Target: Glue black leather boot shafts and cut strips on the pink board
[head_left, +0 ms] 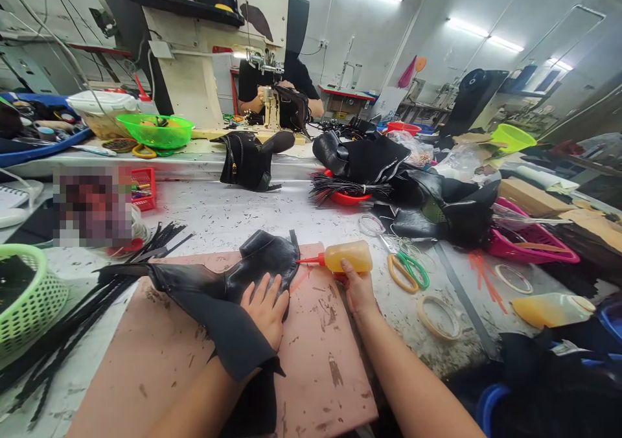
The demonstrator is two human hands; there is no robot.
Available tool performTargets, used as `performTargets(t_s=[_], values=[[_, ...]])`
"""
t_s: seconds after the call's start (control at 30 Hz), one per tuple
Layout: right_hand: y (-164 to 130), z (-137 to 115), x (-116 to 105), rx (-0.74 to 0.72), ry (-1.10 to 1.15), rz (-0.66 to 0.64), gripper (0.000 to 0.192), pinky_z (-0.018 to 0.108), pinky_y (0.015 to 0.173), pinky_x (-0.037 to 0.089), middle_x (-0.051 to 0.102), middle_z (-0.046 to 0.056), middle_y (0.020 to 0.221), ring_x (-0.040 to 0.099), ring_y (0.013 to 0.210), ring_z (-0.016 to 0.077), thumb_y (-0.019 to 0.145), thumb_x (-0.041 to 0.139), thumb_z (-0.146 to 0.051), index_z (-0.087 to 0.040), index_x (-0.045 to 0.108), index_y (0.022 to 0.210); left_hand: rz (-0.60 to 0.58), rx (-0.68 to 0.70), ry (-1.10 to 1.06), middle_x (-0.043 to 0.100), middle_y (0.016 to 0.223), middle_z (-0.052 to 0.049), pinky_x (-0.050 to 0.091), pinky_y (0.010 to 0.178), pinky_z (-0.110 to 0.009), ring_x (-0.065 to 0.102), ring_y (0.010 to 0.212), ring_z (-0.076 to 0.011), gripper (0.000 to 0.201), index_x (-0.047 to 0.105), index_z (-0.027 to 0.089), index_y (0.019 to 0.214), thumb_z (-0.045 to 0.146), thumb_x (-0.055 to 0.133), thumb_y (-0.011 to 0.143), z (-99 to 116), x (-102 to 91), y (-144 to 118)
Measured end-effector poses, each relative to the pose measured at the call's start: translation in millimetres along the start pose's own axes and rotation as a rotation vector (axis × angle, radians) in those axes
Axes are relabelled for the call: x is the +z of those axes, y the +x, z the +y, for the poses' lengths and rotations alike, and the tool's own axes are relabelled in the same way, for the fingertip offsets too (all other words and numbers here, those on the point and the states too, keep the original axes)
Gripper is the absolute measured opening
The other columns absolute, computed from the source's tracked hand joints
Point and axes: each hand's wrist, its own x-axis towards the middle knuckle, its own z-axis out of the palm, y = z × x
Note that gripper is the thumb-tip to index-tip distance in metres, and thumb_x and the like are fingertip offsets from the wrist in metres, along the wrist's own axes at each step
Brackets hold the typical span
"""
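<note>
Right hand (358, 290) grips glue bottle (346, 256), lying sideways, nozzle leftward; left hand (266, 310) flat on leather piece (265, 264).

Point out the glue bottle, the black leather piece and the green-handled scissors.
glue bottle (347, 256): head view, on its amber body.
black leather piece (265, 260): head view, on its upper panel above the left hand.
green-handled scissors (412, 271): head view, on the green handle loop.
</note>
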Motion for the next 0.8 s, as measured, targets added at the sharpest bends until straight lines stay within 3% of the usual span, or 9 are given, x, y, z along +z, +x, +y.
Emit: performTargets(t_s=[0.8], values=[[-12.8,1.5,-7.4,-0.080,-0.035,-0.061,0.040,0.030,0.060,0.053,0.068,0.004,0.083,0.064,0.076,0.0196,0.057,0.077,-0.034,-0.017,0.063,0.091,-0.055,-0.005,-0.060,0.052,0.131,-0.008,0.027,0.100,-0.052,0.040,0.126,-0.0318,0.045,0.066,0.022,0.104,0.004,0.040,0.071,1.9,-6.1,1.3]])
